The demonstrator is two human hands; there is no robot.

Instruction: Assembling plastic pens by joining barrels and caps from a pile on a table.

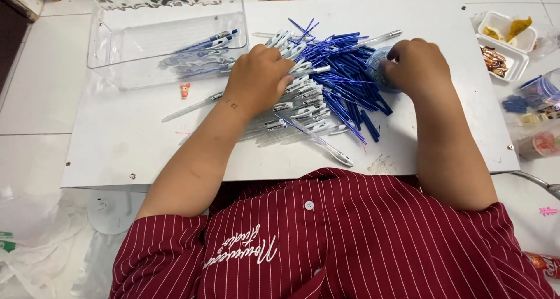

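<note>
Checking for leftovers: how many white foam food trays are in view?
2: one white foam tray with yellow food by the board's top right corner, the other just below, holding dark scraps.

Pen barrels point(303, 104) – clear, heaped, board centre | refills point(344, 71) – blue, piled, toward far edge | small blue tub point(382, 71) – right of pile

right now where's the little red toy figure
In the head view, the little red toy figure lies on the white board's left side, just below the clear plastic tray.
</note>
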